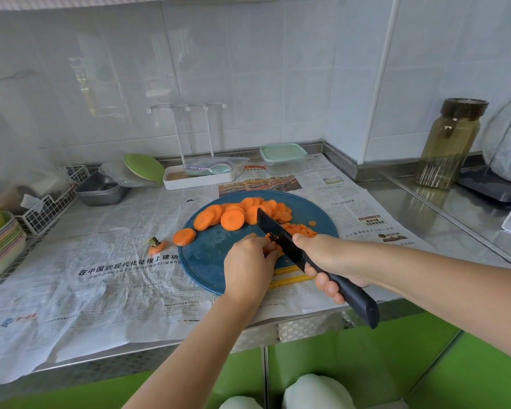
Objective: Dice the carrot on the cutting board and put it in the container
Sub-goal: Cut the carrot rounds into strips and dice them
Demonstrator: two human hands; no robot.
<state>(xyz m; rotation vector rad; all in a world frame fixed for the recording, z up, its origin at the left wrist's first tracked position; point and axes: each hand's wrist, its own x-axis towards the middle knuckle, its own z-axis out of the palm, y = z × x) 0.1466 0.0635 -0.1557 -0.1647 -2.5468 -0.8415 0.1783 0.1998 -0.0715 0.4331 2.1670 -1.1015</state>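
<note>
The right hand (328,258) is gripping the knife (281,240); the left hand (248,267), curled, is pinning carrot pieces (270,247) on the cutting board (207,255). Cut with that hand tucked back from the blade. The lidded container (283,157) is standing behind the board.

White tiled wall (248,69) — steel counter (443,208), green cabinets (425,364).

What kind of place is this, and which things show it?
Probably a home kitchen: a steel counter against a white tiled wall, a blue cutting board with sliced carrot, and the right hand gripping a black knife.
</note>
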